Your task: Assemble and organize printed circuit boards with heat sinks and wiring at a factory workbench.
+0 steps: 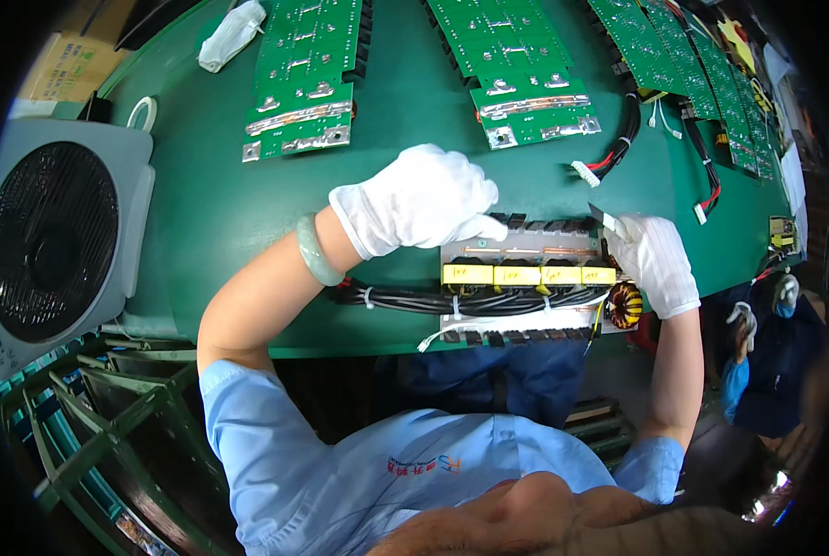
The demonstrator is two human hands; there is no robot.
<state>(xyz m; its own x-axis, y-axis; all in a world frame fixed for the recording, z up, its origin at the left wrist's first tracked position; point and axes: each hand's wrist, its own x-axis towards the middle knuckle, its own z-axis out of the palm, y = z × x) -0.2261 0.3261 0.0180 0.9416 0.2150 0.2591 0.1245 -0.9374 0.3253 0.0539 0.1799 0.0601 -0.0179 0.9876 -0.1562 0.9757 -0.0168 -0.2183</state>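
In front of me on the green table lies a circuit board assembly (475,323), with black heat sinks along its edges. A row of yellow-topped blocks (516,275) runs across it, and a copper-wound ring coil (626,305) sits at its right end. A tied bundle of black wires (405,299) stretches along the near side and out to the left. My left hand (424,199), in a white glove, is closed at the assembly's far left corner; its curled fingers hide anything inside. At the far right corner, my gloved right hand (653,259) grips a flat, pointed grey blade (602,218).
Two green circuit boards (303,83) (516,79) lie beyond my hands, with more boards (660,56) and plugged cables (623,139) at the far right. A grey fan (58,232) stands left. A crumpled white glove (232,35) lies far left. Another person's gloved hand (741,320) shows at right.
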